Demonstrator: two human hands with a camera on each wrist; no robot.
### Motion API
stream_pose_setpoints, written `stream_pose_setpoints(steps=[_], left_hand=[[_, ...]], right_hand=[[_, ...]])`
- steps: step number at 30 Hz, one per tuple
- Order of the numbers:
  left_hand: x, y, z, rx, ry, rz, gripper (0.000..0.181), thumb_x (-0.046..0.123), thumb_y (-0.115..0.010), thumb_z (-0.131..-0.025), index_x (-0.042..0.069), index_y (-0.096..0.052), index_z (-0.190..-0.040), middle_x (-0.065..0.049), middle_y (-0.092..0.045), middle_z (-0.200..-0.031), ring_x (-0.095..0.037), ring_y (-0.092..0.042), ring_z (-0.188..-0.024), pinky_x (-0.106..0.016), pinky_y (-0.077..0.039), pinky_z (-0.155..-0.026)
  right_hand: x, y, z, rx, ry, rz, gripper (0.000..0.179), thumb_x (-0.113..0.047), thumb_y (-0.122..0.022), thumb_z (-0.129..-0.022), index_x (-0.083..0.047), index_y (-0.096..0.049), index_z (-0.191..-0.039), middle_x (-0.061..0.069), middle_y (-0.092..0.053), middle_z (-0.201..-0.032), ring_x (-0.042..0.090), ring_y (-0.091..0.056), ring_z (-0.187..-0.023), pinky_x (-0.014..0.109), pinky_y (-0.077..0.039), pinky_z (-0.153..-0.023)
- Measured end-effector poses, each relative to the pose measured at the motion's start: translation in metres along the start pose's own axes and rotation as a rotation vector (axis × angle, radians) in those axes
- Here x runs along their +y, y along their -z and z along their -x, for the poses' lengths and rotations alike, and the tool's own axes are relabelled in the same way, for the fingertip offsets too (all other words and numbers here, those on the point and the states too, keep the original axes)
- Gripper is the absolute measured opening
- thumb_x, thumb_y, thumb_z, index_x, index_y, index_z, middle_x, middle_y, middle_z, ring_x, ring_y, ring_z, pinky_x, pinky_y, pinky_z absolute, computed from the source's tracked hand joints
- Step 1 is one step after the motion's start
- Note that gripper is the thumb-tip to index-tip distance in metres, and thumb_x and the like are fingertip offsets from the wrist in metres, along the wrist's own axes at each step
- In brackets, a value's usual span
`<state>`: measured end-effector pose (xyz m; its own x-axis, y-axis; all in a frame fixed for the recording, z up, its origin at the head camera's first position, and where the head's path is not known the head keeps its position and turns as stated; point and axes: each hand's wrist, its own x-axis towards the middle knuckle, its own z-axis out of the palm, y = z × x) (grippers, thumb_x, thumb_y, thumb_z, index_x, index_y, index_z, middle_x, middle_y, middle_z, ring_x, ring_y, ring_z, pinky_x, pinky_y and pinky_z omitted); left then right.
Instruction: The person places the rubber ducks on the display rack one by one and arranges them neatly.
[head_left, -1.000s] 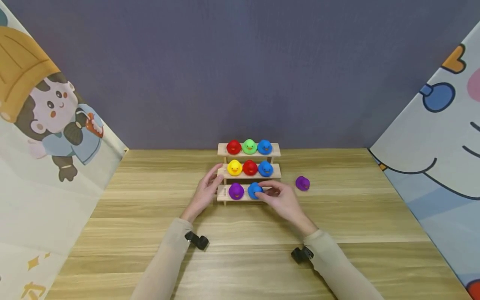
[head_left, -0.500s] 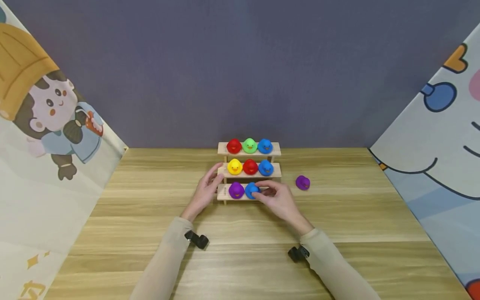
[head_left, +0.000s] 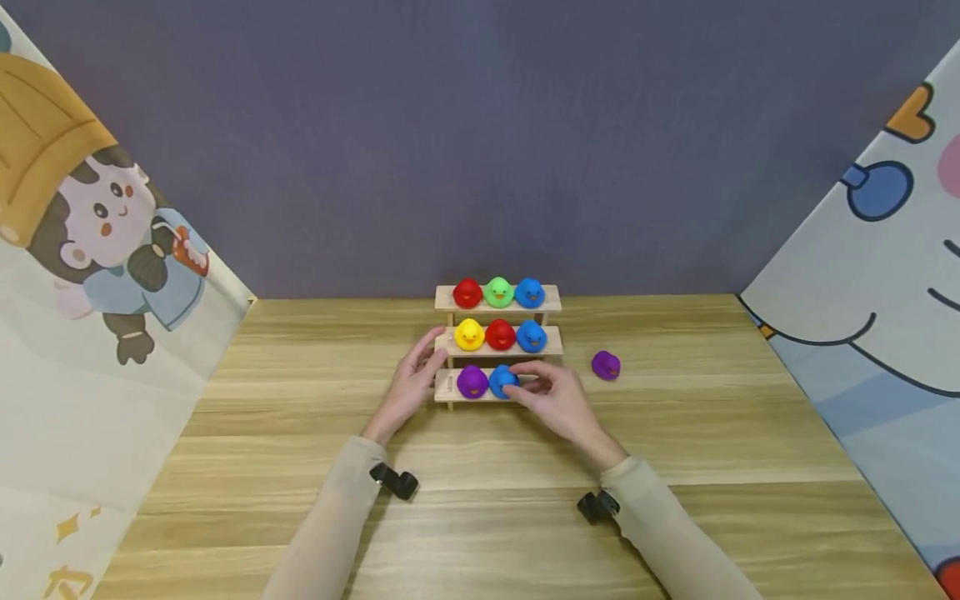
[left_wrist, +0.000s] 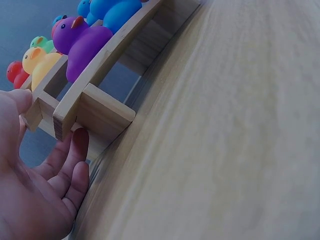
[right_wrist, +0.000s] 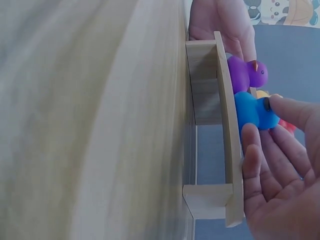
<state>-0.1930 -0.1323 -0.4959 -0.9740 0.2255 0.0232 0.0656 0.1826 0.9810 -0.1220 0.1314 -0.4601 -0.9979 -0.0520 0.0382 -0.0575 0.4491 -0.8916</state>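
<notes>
A three-tier wooden display rack [head_left: 446, 392] stands on the table, its steps carrying rubber ducks. My right hand [head_left: 558, 402] holds a blue rubber duck [head_left: 500, 381] on the lowest step, thumb and fingers around it. In the right wrist view that blue duck [right_wrist: 248, 112] touches the purple duck [right_wrist: 239, 74] beside it. My left hand [head_left: 407, 385] grips the rack's left end; in the left wrist view the thumb lies at the end of the middle step and the other fingers curl near the lowest step's support [left_wrist: 105, 112].
The middle step holds yellow [head_left: 469, 335], red [head_left: 500, 335] and blue [head_left: 532, 336] ducks. Red [head_left: 468, 293], green [head_left: 498, 292] and blue [head_left: 529, 293] ducks line the top step. Another purple duck [head_left: 606, 365] lies on the table right of the rack. A dark panel [head_left: 495, 150] rises behind.
My right hand has shifted slightly left with the blue duck, bringing it up against the purple one; over the last half second it has hardly moved. The left hand stays in place.
</notes>
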Motion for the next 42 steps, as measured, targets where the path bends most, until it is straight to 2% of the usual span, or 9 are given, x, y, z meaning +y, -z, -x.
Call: stream_pose_setpoints(steps=[6,9,18,25,29,35,38,42], left_hand=[[0.000,-0.001,0.000,0.001,0.003,-0.001,0.052,0.035,-0.054,-0.113,0.026,-0.044,-0.164,-0.023,-0.060,-0.144,-0.036,-0.060,-0.128,-0.038,-0.051,-0.098],[0.001,-0.001,0.002,0.003,0.002,-0.002,0.053,0.035,-0.054,-0.113,0.025,-0.043,-0.164,-0.024,-0.061,-0.142,-0.035,-0.061,-0.127,-0.034,-0.050,-0.096],[-0.001,-0.001,0.001,0.004,0.003,-0.014,0.054,0.036,-0.053,-0.113,0.026,-0.042,-0.165,-0.023,-0.060,-0.144,-0.036,-0.060,-0.131,-0.040,-0.050,-0.103],[-0.001,-0.001,0.000,-0.003,-0.005,-0.006,0.055,0.036,-0.053,-0.113,0.022,-0.041,-0.165,-0.024,-0.056,-0.152,-0.039,-0.054,-0.141,-0.056,-0.046,-0.115],[-0.001,-0.001,0.000,-0.005,-0.003,0.002,0.055,0.035,-0.054,-0.113,0.023,-0.041,-0.165,-0.023,-0.054,-0.154,-0.039,-0.052,-0.143,-0.057,-0.045,-0.116],[-0.003,-0.001,-0.001,0.000,-0.002,-0.006,0.054,0.035,-0.053,-0.113,0.023,-0.041,-0.165,-0.024,-0.058,-0.150,-0.037,-0.057,-0.137,-0.045,-0.049,-0.108],[-0.003,-0.001,-0.001,-0.002,-0.003,0.001,0.054,0.035,-0.053,-0.113,0.023,-0.042,-0.165,-0.024,-0.057,-0.151,-0.037,-0.056,-0.138,-0.050,-0.048,-0.111],[-0.002,-0.001,0.000,0.001,-0.015,0.004,0.054,0.034,-0.054,-0.113,0.022,-0.042,-0.164,-0.024,-0.058,-0.150,-0.038,-0.056,-0.137,-0.052,-0.047,-0.111]], right_hand=[[0.002,0.002,0.000,-0.016,-0.005,-0.018,0.032,-0.026,-0.087,-0.092,-0.014,-0.079,-0.121,0.011,-0.080,-0.119,0.021,-0.078,-0.092,0.028,-0.061,-0.071],[0.003,0.004,0.000,-0.021,-0.002,-0.030,0.033,-0.026,-0.087,-0.092,-0.015,-0.079,-0.121,0.011,-0.080,-0.119,0.020,-0.078,-0.091,0.027,-0.061,-0.070],[0.014,0.020,0.000,-0.009,0.023,-0.097,0.028,-0.019,-0.083,-0.095,-0.010,-0.078,-0.121,0.012,-0.079,-0.119,0.021,-0.077,-0.088,0.034,-0.063,-0.069],[0.022,0.038,0.000,0.056,0.104,-0.063,0.026,-0.014,-0.084,-0.093,-0.006,-0.080,-0.117,0.015,-0.081,-0.113,0.014,-0.074,-0.081,0.026,-0.058,-0.063],[0.027,0.049,-0.001,0.072,0.111,-0.047,0.025,-0.015,-0.083,-0.094,-0.006,-0.080,-0.117,0.016,-0.080,-0.115,0.011,-0.073,-0.079,0.024,-0.058,-0.064],[0.035,0.065,0.000,0.114,0.039,-0.003,0.026,-0.019,-0.081,-0.096,-0.009,-0.080,-0.120,0.017,-0.078,-0.111,0.010,-0.068,-0.078,0.023,-0.053,-0.065],[0.038,0.072,0.001,0.129,0.003,0.013,0.029,-0.021,-0.080,-0.097,-0.009,-0.078,-0.124,0.016,-0.075,-0.106,0.009,-0.063,-0.079,0.022,-0.051,-0.066],[0.042,0.081,0.002,0.145,-0.025,0.019,0.034,-0.022,-0.080,-0.098,-0.008,-0.076,-0.128,0.015,-0.074,-0.115,0.006,-0.063,-0.087,0.019,-0.054,-0.074]])
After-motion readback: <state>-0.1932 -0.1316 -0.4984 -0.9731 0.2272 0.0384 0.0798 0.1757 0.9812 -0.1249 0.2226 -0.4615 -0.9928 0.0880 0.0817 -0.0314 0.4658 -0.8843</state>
